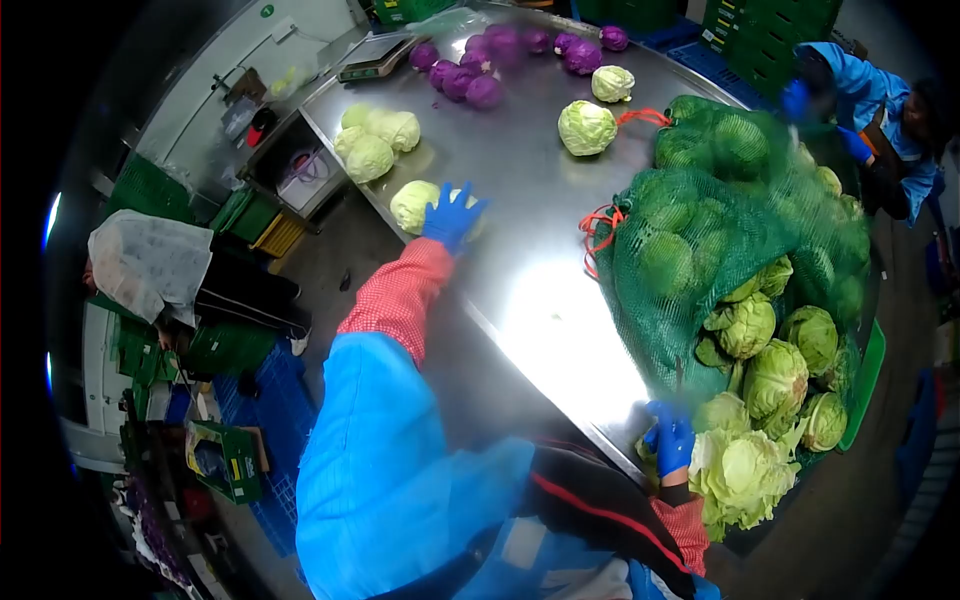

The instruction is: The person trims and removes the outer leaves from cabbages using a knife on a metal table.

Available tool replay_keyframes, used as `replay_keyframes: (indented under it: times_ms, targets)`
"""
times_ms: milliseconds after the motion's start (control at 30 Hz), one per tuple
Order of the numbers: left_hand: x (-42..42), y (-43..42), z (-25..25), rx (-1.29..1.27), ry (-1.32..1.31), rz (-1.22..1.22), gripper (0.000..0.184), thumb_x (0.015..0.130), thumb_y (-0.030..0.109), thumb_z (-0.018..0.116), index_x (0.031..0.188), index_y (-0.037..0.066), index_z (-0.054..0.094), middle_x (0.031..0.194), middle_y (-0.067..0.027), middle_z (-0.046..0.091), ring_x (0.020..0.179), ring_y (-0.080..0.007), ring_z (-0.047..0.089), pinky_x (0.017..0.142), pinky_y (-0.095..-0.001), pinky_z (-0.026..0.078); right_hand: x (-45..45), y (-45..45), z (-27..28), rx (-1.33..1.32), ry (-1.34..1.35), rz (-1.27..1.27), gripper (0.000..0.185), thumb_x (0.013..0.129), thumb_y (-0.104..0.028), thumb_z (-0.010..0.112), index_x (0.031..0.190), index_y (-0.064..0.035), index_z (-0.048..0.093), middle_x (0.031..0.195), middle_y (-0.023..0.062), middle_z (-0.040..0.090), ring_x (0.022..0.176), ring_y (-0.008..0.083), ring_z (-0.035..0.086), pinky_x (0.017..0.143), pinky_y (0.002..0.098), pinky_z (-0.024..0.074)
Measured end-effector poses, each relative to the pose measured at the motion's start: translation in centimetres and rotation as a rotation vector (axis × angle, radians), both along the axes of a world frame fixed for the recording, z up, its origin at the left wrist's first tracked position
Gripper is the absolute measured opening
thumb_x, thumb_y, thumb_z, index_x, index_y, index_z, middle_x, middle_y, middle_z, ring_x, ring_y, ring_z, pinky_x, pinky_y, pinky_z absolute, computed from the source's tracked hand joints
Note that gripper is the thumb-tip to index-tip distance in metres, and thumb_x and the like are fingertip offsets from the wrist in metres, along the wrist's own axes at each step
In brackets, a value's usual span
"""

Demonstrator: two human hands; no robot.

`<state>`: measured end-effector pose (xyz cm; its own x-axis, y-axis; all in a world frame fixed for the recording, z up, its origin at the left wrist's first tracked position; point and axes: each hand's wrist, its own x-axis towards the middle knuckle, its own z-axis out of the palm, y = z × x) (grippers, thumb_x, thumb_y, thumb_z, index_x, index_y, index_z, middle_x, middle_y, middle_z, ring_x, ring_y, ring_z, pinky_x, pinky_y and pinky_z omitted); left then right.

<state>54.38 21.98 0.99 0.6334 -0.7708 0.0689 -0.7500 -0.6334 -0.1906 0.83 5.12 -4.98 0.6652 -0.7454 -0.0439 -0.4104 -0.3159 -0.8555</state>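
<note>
My left hand (453, 217), in a blue glove, reaches to the table's left edge with its fingers spread over a pale green cabbage (462, 197). Another trimmed cabbage (412, 207) sits right beside it. At the near edge, my right hand (670, 437), also blue-gloved, is closed around what looks like a knife (679, 375); only a thin dark blade shows, pointing away from me. Close to that hand lies a leafy untrimmed cabbage (742, 470). More cabbages (775, 380) spill from the mouth of a green net sack (690, 240) with red ties.
The metal table (500, 140) carries purple cabbages (470, 75) at the far end, pale cabbages (370, 150) on the left and a cabbage (587, 128) near the sacks. A scale (378, 57) stands at the far-left corner. People work at right (880, 120) and left (150, 265).
</note>
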Motion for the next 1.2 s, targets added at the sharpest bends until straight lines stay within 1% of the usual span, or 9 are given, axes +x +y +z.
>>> replay_keyframes:
  times_ms: [133,233,333,400,533,700,833,1033,1200]
  targets:
    - [5.8,-1.0,-1.9,0.087,-0.186,0.117,0.059,0.083,0.042,0.063,0.137,0.031,0.042,0.149,-0.0063,0.031,0.138,-0.0364,0.026,0.095,-0.0683,0.036,1.7,0.9,3.1,0.396,-0.046,-0.17,0.018,0.09,-0.019,0.063,0.102,-0.0075,0.068,0.087,0.0043,0.068,0.072,0.0109,0.061,0.063,0.0265,0.0496]
    - [17.5,-0.8,-12.6,-0.699,0.03,0.245,0.046,0.091,0.046,0.048,0.126,0.016,0.053,0.131,-0.0134,0.05,0.111,-0.0324,0.055,0.087,-0.0558,0.045,1.6,0.5,4.4,0.356,0.008,-0.218,0.026,0.092,-0.029,0.062,0.101,-0.0049,0.068,0.081,0.0094,0.068,0.062,0.0116,0.06,0.061,0.0275,0.0486]
    - [19.2,1.1,-12.5,-0.394,-0.184,0.386,0.036,0.094,0.037,0.049,0.123,0.017,0.059,0.119,-0.0147,0.063,0.106,-0.0365,0.06,0.087,-0.0491,0.048,0.8,0.5,5.7,0.112,0.027,-0.192,0.024,0.092,-0.022,0.061,0.109,-0.0067,0.066,0.094,0.0104,0.069,0.071,0.0171,0.066,0.065,0.0288,0.0516]
    - [10.2,-3.6,0.7,0.604,-0.108,0.059,0.045,0.09,0.051,0.049,0.119,0.02,0.063,0.105,-0.0161,0.068,0.101,-0.0394,0.061,0.086,-0.0491,0.048,0.3,0.9,6.8,-0.132,0.109,-0.213,0.026,0.091,-0.026,0.06,0.11,-0.01,0.065,0.088,0.0111,0.07,0.074,0.0267,0.067,0.067,0.0343,0.0533]
    - [5.3,-4.0,-0.4,-0.316,-0.23,0.659,0.08,0.076,0.034,0.072,0.146,0.021,0.035,0.145,-0.0199,0.04,0.131,-0.0369,0.042,0.104,-0.0442,0.039,-1.1,1.4,7.0,-0.29,0.348,-0.078,0.08,0.083,-0.041,0.067,0.148,-0.0134,0.029,0.088,0.0106,0.065,0.074,0.0257,0.065,0.062,0.0368,0.0514]
    - [-1.1,-8.4,-1.7,-0.801,-0.086,-0.306,0.086,0.076,0.015,0.075,0.147,0.006,0.028,0.148,-0.0167,0.036,0.131,-0.0351,0.04,0.11,-0.0449,0.03,-2.5,1.3,5.3,-0.103,0.558,-0.035,0.104,0.077,-0.041,0.073,0.152,-0.0102,0.008,0.094,0.0137,0.063,0.08,0.0304,0.064,0.07,0.0405,0.0512]
    - [-18.1,-12.9,2.6,-1.001,0.381,-0.512,0.071,0.082,0.002,0.066,0.145,0.001,0.032,0.146,-0.0143,0.04,0.133,-0.0287,0.04,0.111,-0.04,0.028,-5.7,1.4,3.1,-0.22,0.5,-0.23,0.102,0.077,-0.042,0.071,0.153,-0.0143,0.008,0.089,0.0156,0.063,0.076,0.0319,0.064,0.065,0.0422,0.0512]
    - [-37.2,-17.7,2.0,-0.635,1.381,-0.791,0.061,0.085,-0.003,0.06,0.142,0.002,0.039,0.145,-0.0131,0.042,0.124,-0.0229,0.052,0.105,-0.0376,0.038,-9.0,0.3,-0.5,-0.149,0.559,-0.291,0.038,0.095,-0.019,0.044,0.132,-0.0095,0.048,0.099,0.0167,0.065,0.087,0.0296,0.065,0.074,0.0436,0.0514]
    - [-53.1,-22.3,-1.9,-0.402,1.296,-0.784,0.084,0.077,0.022,0.078,0.145,0.001,0.033,0.144,-0.0168,0.042,0.134,-0.0284,0.039,0.112,-0.041,0.028,-14.4,-1.9,-0.1,-0.028,0.487,-0.405,0.035,0.094,-0.024,0.046,0.122,-0.0079,0.058,0.113,0.0162,0.064,0.105,0.0325,0.06,0.091,0.0433,0.0461]
